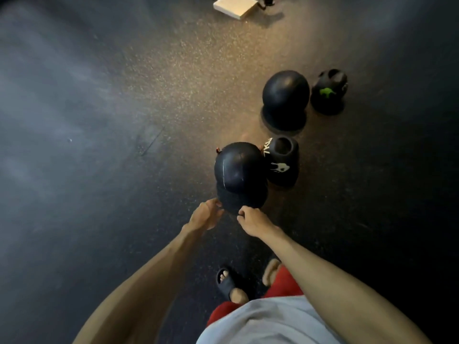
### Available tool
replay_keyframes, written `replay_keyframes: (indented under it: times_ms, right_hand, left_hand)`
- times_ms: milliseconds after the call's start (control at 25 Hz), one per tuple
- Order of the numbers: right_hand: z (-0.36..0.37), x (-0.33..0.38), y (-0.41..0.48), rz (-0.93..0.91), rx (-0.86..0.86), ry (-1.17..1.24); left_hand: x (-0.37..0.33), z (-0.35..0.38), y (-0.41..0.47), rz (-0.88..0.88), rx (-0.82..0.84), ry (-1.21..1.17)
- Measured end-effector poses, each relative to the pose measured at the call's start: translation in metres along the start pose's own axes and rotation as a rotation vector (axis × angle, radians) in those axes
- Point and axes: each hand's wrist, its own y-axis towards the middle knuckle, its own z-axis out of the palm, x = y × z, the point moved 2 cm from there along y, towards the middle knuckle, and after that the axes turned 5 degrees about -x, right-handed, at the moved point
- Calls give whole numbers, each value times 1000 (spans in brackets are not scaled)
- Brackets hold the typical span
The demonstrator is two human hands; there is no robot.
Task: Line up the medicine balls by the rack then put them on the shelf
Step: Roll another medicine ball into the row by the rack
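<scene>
2 bare forearms stretched forward and down, left hand [206, 216] and right hand [253, 222] side by side at the near edge of the nearest medicine ball [238, 170], fingers curled, contact unclear

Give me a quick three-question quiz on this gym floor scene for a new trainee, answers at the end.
1. Count: how many dark balls stand on the floor?
2. True or false: the ball with the green mark lies nearest the left hand and right hand.
3. Which thing sits right beside the nearest plain ball? A. the ball with the white mark B. a white box C. a sandal

Key: 1. four. 2. false. 3. A.
</scene>
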Motion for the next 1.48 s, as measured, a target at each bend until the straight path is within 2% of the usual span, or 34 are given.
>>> replay_keyframes:
  times_ms: [360,520,760,960,1040,1200,1320,1360,1480]
  right_hand:
    - [-27,81,145,62,-13,102]
    - [-62,105,196,134,-3,163]
    - [-101,98,232,318,-140,368]
    - [-97,90,255,585,-270,577]
    - [-90,95,267,711,-311,667]
    - [-66,117,294,992,-396,860]
    - [-48,137,328,1138,-419,995]
    - [-39,140,342,1155,-444,1044]
    - [-10,137,389,1230,-524,1172]
  left_hand:
    - [27,-102,142,16,78,112]
    - [15,-150,209,41,162,215]
    - [-33,-182,296,165,350,402]
    - [-59,-154,398,402,520,568]
    - [-70,-143,438,436,611,685]
    - [-114,-137,470,591,786,881]
    - [-127,-126,493,640,937,976]
    - [-127,-117,500,680,967,1015]
    - [-120,-85,532,927,903,1224]
